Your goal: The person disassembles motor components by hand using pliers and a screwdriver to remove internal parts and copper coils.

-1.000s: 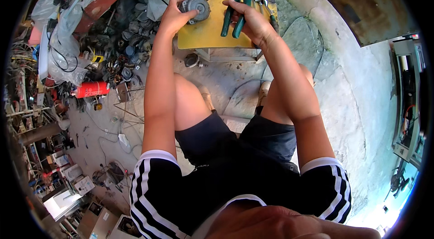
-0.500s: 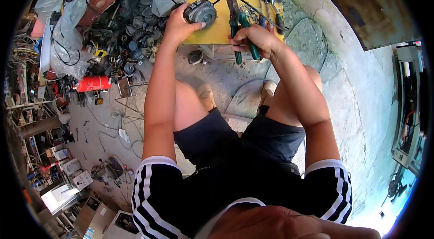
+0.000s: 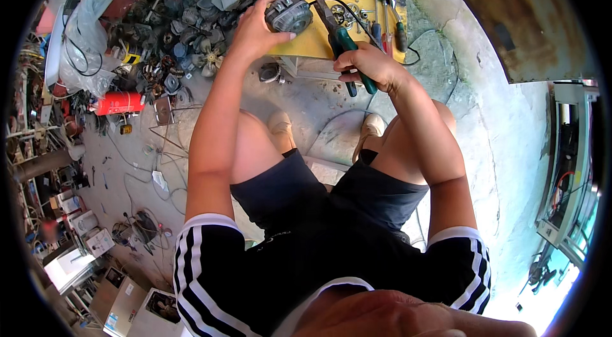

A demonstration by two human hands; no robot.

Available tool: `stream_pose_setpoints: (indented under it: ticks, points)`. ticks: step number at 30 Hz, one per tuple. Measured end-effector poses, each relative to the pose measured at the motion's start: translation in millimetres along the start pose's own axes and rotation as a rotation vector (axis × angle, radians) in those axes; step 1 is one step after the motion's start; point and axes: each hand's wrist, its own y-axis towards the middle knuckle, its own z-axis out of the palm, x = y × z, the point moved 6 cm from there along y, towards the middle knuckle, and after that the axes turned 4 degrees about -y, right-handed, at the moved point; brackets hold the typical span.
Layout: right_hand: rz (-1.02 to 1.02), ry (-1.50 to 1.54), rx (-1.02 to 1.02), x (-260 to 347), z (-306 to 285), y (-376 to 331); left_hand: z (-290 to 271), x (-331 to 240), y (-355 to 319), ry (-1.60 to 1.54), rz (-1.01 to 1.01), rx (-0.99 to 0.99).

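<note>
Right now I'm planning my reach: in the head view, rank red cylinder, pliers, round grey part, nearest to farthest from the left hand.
1. Round grey part: in the left hand.
2. Pliers: to the right, in the right hand.
3. Red cylinder: off to the left.

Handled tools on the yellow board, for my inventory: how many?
3, side by side on the right: blue handle, red handle, dark green handle; the right hand may hide more.

Board (image 3: 307,47) open between motor (image 3: 289,14) and pliers (image 3: 344,38); cable (image 3: 347,7) perhaps bars screwdrivers (image 3: 377,32).
</note>
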Motion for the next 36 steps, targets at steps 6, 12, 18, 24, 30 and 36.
stream_pose_setpoints:
  ticks: [6,12,18,24,30,36]
  points:
    - [0.076,0.060,-0.016,-1.2,5.6,-1.7,-1.9,-7.3,-1.7,-0.049,-0.040,-0.008]
    - [0.007,-0.039,-0.054,-0.1,7.9,2.5,-3.0,-2.5,0.5,-0.063,-0.029,0.003]
    - [-0.015,-0.073,-0.067,4.8,4.5,4.8,-3.5,-7.7,6.7,-0.091,-0.025,-0.001]
    - [0.006,0.027,-0.129,7.8,2.3,5.7,-15.8,-46.4,-4.3,0.032,0.044,-0.035]
    - [-0.014,0.222,-0.088,2.2,-6.0,12.3,-16.4,-47.7,-2.8,-0.065,0.018,-0.046]
    - [-0.087,0.247,-0.002,2.5,-9.9,15.3,-22.9,-53.4,-2.1,-0.099,0.064,-0.086]
